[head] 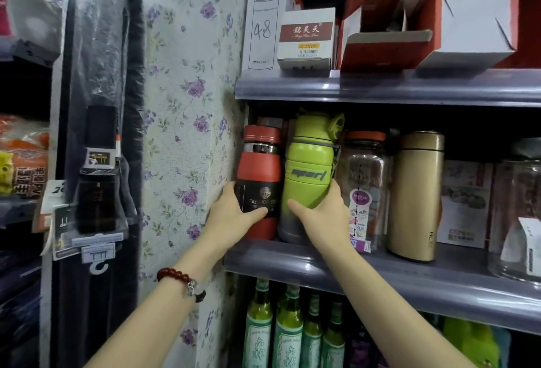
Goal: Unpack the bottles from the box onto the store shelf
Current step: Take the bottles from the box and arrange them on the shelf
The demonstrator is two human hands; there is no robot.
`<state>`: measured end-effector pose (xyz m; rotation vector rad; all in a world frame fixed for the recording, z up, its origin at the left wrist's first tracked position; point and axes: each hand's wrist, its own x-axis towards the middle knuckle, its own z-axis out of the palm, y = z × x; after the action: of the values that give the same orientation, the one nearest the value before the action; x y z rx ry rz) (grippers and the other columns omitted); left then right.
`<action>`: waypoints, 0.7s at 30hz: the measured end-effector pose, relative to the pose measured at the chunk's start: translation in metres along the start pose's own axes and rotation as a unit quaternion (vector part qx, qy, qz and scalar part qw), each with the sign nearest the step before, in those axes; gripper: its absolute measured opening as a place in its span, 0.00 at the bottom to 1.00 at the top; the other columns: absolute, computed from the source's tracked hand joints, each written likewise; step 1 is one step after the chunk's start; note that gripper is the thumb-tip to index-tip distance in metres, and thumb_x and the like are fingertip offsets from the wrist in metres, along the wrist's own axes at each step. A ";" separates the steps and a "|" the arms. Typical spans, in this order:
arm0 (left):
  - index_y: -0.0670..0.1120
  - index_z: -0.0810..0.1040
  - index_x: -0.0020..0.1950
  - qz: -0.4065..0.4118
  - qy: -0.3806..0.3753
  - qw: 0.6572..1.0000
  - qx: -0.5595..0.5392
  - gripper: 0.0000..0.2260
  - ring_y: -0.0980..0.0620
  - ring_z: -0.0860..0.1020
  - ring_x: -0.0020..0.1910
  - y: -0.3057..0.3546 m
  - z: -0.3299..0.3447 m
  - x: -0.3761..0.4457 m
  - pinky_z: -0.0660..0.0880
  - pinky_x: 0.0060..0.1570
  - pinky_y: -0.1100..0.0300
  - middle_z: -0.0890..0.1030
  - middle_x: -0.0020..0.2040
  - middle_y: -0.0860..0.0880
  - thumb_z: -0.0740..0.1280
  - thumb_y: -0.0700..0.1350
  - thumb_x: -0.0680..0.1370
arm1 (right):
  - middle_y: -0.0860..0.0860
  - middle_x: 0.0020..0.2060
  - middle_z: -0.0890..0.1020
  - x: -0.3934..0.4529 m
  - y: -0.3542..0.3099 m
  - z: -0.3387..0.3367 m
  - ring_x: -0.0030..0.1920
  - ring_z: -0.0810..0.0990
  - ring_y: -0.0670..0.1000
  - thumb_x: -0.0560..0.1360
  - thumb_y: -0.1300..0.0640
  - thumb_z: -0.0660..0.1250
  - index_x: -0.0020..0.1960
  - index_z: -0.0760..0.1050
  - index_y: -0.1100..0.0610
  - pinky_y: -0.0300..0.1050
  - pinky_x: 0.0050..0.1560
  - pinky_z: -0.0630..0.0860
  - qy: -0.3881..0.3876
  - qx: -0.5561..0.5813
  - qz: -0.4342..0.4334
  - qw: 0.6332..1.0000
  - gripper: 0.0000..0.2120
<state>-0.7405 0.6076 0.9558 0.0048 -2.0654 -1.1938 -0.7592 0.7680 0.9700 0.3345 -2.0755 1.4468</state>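
- Fingers of the left hand (pixel 234 215) curl around the lower body of a red bottle (pixel 257 183), thumb across its dark label; fingers of the right hand (pixel 325 218) wrap the lower half of a green bottle (pixel 310 174), thumb in front and the rest behind.
- Both bottles stand upright on the middle shelf (pixel 380 274), at its far left end, touching or nearly touching each other.
- Judging by the low grip, the hands appear to be setting the bottles down or nudging them into line, holding near the base to keep them steady.
- Left of the red bottle, a wall with flowered paper (pixel 190 104) closes off that end of the shelf, so nothing can go further left.
- Right of the green bottle stands a clear jar (pixel 364 186) with an orange lid, just beside the right hand's fingers; past it are a gold flask (pixel 415 194) and another clear jar (pixel 518 221).
- Above the green bottle, its cap sits close under the upper shelf (pixel 380 86), leaving little headroom for lifting.
- In front of both bottles, the shelf's lip is bare, giving room to draw the hands straight back.
- Below the red bottle, a lower shelf holds green glass bottles (pixel 288 326).
- No packing box for the bottles is in view.
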 end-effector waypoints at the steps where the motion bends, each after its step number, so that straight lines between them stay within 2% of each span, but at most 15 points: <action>1: 0.47 0.68 0.66 0.005 0.000 1.000 0.000 0.31 0.51 0.77 0.57 0.000 0.001 -0.002 0.70 0.53 0.60 0.79 0.58 0.51 0.77 0.48 0.67 | 0.55 0.57 0.79 0.000 0.000 0.001 0.58 0.77 0.57 0.65 0.50 0.75 0.67 0.64 0.55 0.52 0.58 0.75 -0.004 -0.002 0.000 1.000 0.35; 4: 0.49 0.67 0.65 0.015 0.020 1.000 0.011 0.37 0.55 0.74 0.50 0.002 0.007 -0.009 0.68 0.49 0.62 0.76 0.54 0.55 0.80 0.51 0.61 | 0.56 0.60 0.77 -0.004 0.000 0.005 0.60 0.76 0.59 0.64 0.47 0.76 0.71 0.59 0.54 0.55 0.59 0.74 -0.013 -0.022 -0.005 1.000 0.42; 7: 0.48 0.67 0.63 0.036 0.043 0.998 0.034 0.39 0.51 0.77 0.51 -0.002 0.017 -0.011 0.68 0.47 0.61 0.77 0.56 0.51 0.81 0.50 0.57 | 0.57 0.63 0.73 -0.006 0.000 0.007 0.62 0.74 0.60 0.61 0.48 0.79 0.73 0.54 0.54 0.54 0.59 0.74 -0.015 -0.049 -0.003 0.999 0.50; 9: 0.49 0.67 0.62 0.032 0.041 0.998 0.034 0.37 0.50 0.77 0.52 -0.002 0.016 -0.010 0.68 0.46 0.61 0.78 0.56 0.50 0.81 0.49 0.58 | 0.58 0.62 0.74 -0.004 0.000 0.006 0.61 0.74 0.61 0.61 0.50 0.80 0.73 0.54 0.54 0.55 0.59 0.73 -0.018 -0.058 0.000 0.998 0.49; 12: 0.51 0.67 0.64 0.031 0.011 0.999 0.027 0.37 0.55 0.74 0.49 0.000 0.007 -0.008 0.67 0.48 0.63 0.76 0.53 0.56 0.81 0.49 0.60 | 0.57 0.60 0.76 -0.002 0.001 0.004 0.60 0.75 0.60 0.61 0.51 0.79 0.72 0.55 0.52 0.56 0.59 0.74 -0.028 -0.047 0.002 0.998 0.47; 17: 0.53 0.67 0.68 0.023 -0.047 0.999 0.001 0.39 0.56 0.77 0.54 -0.004 -0.003 -0.005 0.70 0.52 0.62 0.77 0.56 0.58 0.80 0.48 0.60 | 0.54 0.59 0.77 -0.002 0.007 -0.006 0.58 0.76 0.57 0.61 0.53 0.78 0.71 0.58 0.52 0.48 0.55 0.73 -0.037 -0.023 -0.015 0.999 0.44; 21: 0.54 0.66 0.68 0.015 -0.049 0.999 0.010 0.37 0.55 0.78 0.56 -0.004 -0.002 -0.006 0.71 0.52 0.60 0.78 0.56 0.58 0.78 0.50 0.62 | 0.54 0.59 0.77 -0.005 0.008 -0.006 0.58 0.76 0.57 0.61 0.52 0.77 0.71 0.55 0.51 0.50 0.56 0.73 -0.042 -0.014 -0.025 0.999 0.45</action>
<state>-0.7365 0.6060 0.9497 -0.0762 -2.1537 -1.1771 -0.7574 0.7761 0.9628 0.4399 -2.1351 1.3947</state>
